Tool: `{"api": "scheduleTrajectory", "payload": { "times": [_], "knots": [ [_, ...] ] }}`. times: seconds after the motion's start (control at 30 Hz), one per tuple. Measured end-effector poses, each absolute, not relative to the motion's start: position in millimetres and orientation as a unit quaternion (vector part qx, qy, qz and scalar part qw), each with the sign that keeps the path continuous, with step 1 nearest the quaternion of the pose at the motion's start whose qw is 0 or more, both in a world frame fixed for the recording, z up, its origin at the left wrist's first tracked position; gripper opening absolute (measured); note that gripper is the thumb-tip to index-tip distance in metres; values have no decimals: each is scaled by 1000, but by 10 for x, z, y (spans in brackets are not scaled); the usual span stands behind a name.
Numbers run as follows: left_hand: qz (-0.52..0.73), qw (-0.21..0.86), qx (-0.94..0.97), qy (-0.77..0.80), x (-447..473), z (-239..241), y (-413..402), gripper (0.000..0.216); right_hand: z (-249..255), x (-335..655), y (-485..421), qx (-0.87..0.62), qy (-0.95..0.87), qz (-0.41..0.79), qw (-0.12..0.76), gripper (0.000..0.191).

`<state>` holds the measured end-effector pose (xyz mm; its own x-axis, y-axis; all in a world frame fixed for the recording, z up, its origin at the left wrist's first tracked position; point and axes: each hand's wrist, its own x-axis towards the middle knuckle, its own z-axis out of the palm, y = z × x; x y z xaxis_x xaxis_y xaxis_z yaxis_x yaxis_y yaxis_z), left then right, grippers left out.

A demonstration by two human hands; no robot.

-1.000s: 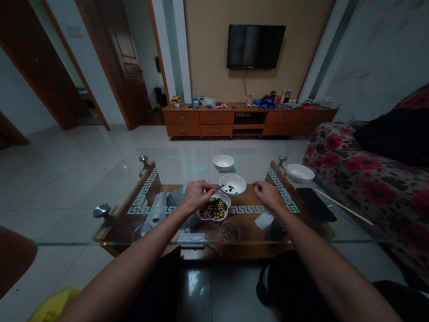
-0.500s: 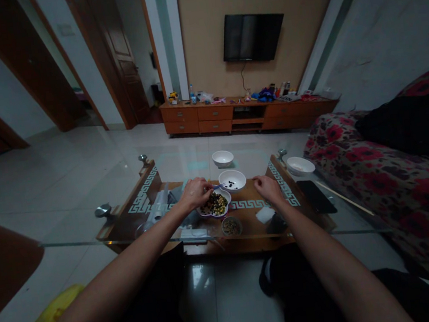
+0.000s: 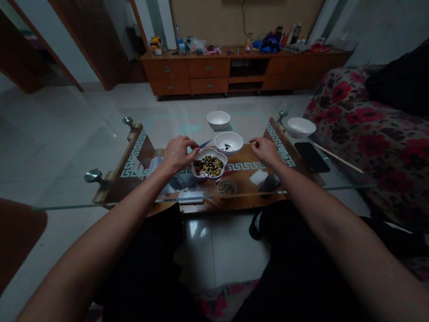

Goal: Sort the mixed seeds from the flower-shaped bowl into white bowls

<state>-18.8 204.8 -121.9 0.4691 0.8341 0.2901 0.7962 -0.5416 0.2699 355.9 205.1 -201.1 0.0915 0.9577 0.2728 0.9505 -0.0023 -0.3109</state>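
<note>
My left hand [image 3: 177, 153] is closed on a thin blue tool [image 3: 205, 143], maybe tweezers, whose tip points over a flower-shaped white bowl [image 3: 209, 166] full of mixed dark, green and yellow beans. Just behind it stands a white bowl [image 3: 228, 142] holding a few dark beans. My right hand [image 3: 264, 149] rests on the glass table [image 3: 65, 178] to the right of these bowls, fingers curled, nothing visible in it.
Two more white bowls stand on the glass, one at the far side [image 3: 218, 119] and one at the right [image 3: 301, 127]. A dark phone [image 3: 311, 156] and a long stick [image 3: 337, 158] lie right. A small cup [image 3: 226, 187] sits below. A floral sofa [image 3: 403, 150] is right.
The camera has tilted down, so the table and hands sit higher in view and my lap shows. My hands keep the same places by the bowls.
</note>
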Motion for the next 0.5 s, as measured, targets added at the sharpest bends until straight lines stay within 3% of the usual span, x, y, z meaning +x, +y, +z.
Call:
{"api": "scheduleTrajectory", "payload": {
  "times": [0.1,0.23,0.3,0.4,0.5],
  "knots": [
    [197,48,854,479,-252,-1177,2041,25,-1910,3589,2123,-704,-656,67,263,33],
    [193,35,853,484,-390,-1124,2032,33,-1667,3673,2006,-619,-599,145,487,40],
    [197,19,851,487,-474,-1095,2018,39,-1562,3729,1720,-584,-607,104,529,46],
    [203,13,855,476,-598,-1042,1963,48,-1527,3803,1056,-594,-669,24,446,55],
    [223,10,852,473,-698,-978,1887,51,-1721,3863,376,-543,-790,59,278,54]
  ]
}}
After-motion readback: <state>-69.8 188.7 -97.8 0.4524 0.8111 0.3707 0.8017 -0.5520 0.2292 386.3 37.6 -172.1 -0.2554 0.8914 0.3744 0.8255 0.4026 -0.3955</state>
